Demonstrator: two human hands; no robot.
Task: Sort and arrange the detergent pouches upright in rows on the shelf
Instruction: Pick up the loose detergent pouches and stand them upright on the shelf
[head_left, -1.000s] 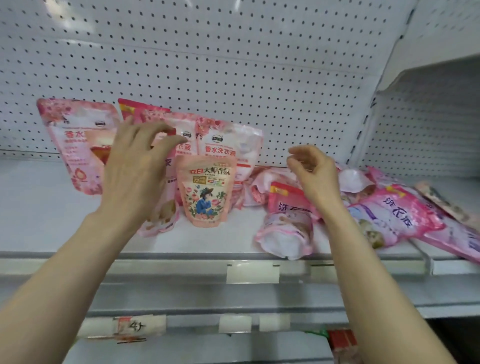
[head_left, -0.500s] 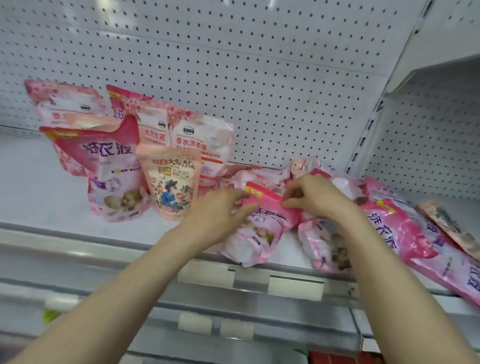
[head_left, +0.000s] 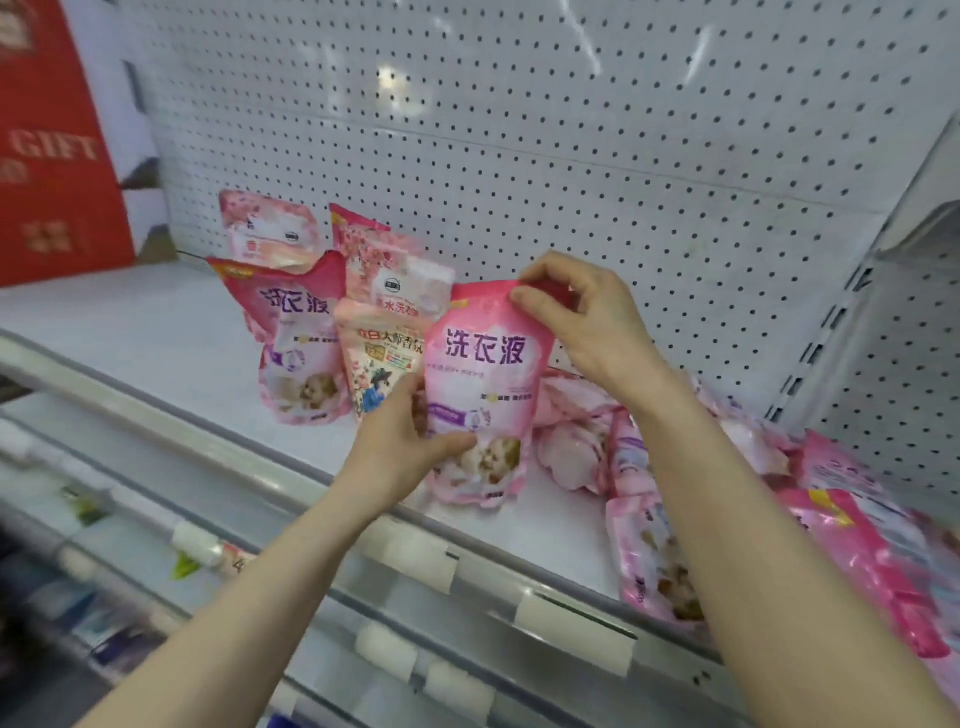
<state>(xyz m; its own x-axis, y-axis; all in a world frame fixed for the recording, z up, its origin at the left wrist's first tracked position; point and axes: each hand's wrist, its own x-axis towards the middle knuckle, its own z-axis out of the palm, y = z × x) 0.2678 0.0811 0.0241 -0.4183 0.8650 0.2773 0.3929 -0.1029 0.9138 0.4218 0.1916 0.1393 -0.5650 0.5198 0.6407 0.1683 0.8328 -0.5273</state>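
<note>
Both hands hold the pouch (head_left: 480, 395) upright on the shelf (head_left: 156, 332), long axis vertical: right hand (head_left: 587, 322) fingers pinch its top, left hand (head_left: 400, 441) fingers grip its lower edge, beside the standing row.

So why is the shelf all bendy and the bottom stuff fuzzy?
Head view: the wide lens slants and slightly bows the shelf; lamp glare streaks the pegboard up top; the lower goods and red box look blurred; the held pouch has readable print.
</note>
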